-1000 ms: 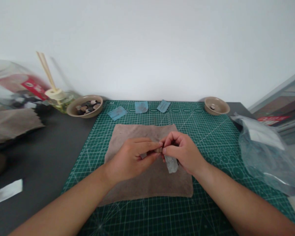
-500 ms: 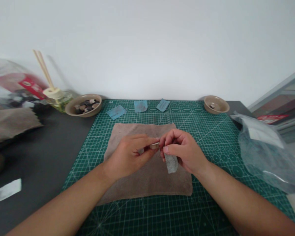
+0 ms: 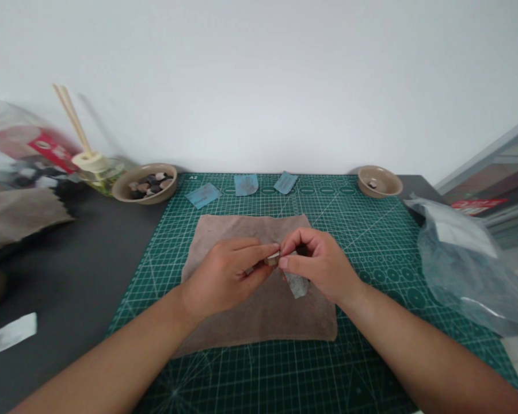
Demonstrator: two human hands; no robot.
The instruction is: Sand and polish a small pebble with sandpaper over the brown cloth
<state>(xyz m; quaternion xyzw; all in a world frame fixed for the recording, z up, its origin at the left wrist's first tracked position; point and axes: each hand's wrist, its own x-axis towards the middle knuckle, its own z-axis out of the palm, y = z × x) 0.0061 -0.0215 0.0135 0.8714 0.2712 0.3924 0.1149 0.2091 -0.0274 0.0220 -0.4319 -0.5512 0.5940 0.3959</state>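
Left hand (image 3: 227,279) and right hand (image 3: 317,264) back together, right over the brown cloth (image 3: 276,322)!

Half a second ago my right fingertips stood just off the small tan piece (image 3: 271,259); now they've closed right up to its end, and the grey strip (image 3: 299,284) in that pinch has swung from hanging nearly straight to a slant. My left thumb and forefinger keep the piece clamped between them, raised above the cloth, so it looks like contact is on again, though my fingers hide whether the strip itself touches. Everything else sits tight: stones in the left bowl (image 3: 123,194), a small bit in the right bowl (image 3: 386,188), blue sheets (image 3: 203,196) along the far side of the green mat (image 3: 384,241).
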